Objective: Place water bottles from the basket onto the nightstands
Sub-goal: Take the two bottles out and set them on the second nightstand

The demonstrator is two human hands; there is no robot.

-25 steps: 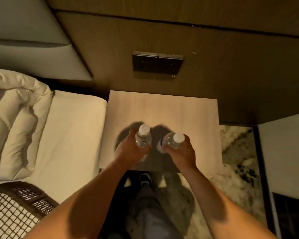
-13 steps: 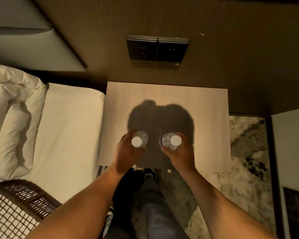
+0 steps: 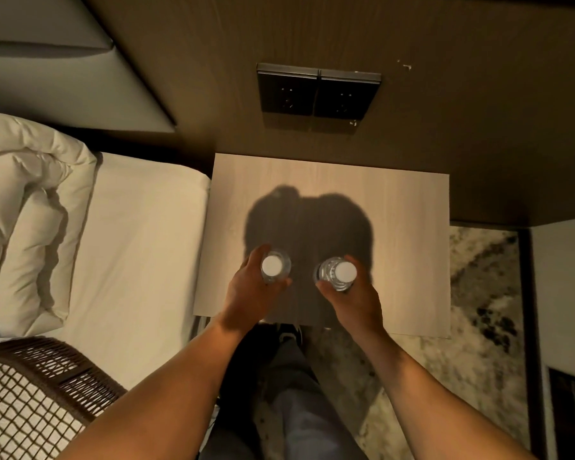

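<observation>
Two clear water bottles with white caps stand upright, seen from straight above, over the front part of the light wooden nightstand (image 3: 395, 210). My left hand (image 3: 246, 293) is wrapped around the left bottle (image 3: 273, 266). My right hand (image 3: 356, 300) grips the right bottle (image 3: 341, 272). The bottles are about a hand's width apart. Whether their bases touch the nightstand top is hidden from this angle. The dark wicker basket (image 3: 57, 370) sits on the bed at the lower left.
A white bed (image 3: 130, 244) with a folded duvet (image 3: 24, 210) borders the nightstand's left side. Dark wall sockets (image 3: 317, 91) sit on the wood panel behind. A patterned rug (image 3: 478, 310) lies to the right, and my legs stand below the nightstand's front edge.
Both bottles went from tilted to upright and came lower over the nightstand. My view shifted to look more steeply down, with the sockets nearer the frame's middle.
</observation>
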